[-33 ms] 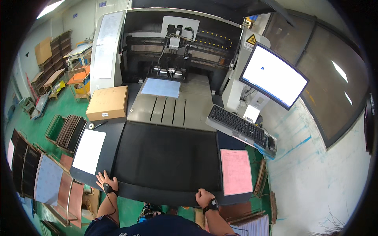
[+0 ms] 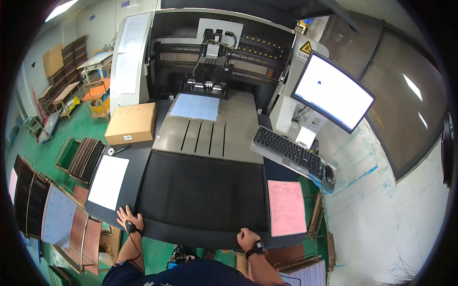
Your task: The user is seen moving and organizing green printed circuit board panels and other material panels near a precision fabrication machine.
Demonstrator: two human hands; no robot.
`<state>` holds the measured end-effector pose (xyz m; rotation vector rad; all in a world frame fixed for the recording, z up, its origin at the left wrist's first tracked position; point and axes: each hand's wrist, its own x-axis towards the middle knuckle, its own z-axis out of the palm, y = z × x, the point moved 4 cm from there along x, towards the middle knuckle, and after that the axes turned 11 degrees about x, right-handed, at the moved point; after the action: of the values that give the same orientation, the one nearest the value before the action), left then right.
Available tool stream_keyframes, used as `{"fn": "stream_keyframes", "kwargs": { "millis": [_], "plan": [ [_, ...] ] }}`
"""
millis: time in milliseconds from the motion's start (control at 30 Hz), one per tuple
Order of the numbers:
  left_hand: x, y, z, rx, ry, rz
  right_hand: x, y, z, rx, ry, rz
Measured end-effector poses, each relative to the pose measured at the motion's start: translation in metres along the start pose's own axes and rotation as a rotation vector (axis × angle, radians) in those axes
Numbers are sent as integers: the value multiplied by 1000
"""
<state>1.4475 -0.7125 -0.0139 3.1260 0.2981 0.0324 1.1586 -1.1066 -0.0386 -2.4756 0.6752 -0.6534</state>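
The worktop (image 2: 205,190) is plain black, the paper (image 2: 109,183) white, the right-hand sheet (image 2: 287,206) pink (with faint darker markings). The panel (image 2: 195,107) is pale blue; dark slots stripe the grey bed (image 2: 241,128).

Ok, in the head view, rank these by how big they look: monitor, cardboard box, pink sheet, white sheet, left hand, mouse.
Largest to smallest:
1. Monitor
2. Pink sheet and cardboard box, too alike to rank
3. White sheet
4. Left hand
5. Mouse
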Motion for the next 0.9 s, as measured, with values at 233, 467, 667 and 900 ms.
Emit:
{"fn": "stream_keyframes", "kwargs": {
  "millis": [233,467,667,900],
  "plan": [
    [0,1,1,-15,-5,7,-1,-3,-4,-19,29,-19],
    [6,4,-2,-20,-14,-7,6,-3,1,3,44,-43],
    [8,6,-4,-27,-4,-9,9,-3,0,-15,52,-44],
    [6,14,-9,-4,21,34,8,3,-1,9,17,20]
  ]
}}
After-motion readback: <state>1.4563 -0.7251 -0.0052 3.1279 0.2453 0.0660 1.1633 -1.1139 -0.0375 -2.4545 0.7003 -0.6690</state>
